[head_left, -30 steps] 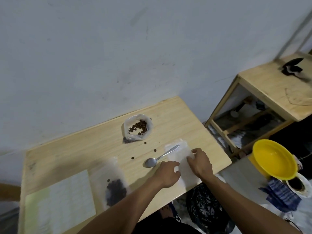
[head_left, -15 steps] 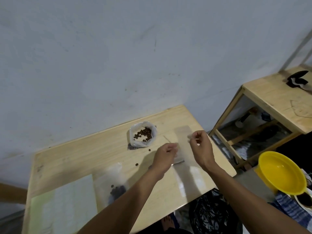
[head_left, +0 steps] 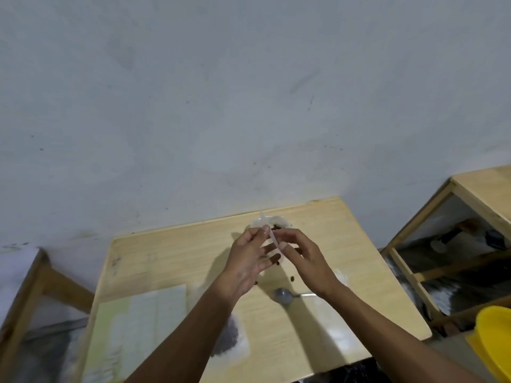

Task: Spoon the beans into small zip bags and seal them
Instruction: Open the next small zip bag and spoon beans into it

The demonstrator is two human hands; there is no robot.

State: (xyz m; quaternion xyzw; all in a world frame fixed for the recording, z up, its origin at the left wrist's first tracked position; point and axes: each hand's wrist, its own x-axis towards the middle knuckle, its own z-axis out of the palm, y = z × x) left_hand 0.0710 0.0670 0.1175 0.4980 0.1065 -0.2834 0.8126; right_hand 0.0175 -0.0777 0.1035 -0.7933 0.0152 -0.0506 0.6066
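Both hands hold an empty zip bag (head_left: 272,239) up above the desk (head_left: 345,272), edge-on to the camera: the left hand (head_left: 249,261) pinches it between thumb and fingertips, the other fingers spread, and the right hand (head_left: 301,258) pinches the opposite side. The step looks like opening the mouth. Rub the two lips apart and keep one side pinched, so the spoon (head_left: 284,295), lying below, can carry beans (head_left: 276,226) from the pile behind.

spoon (head_left: 282,294) near hands, bare table (head_left: 359,272) right
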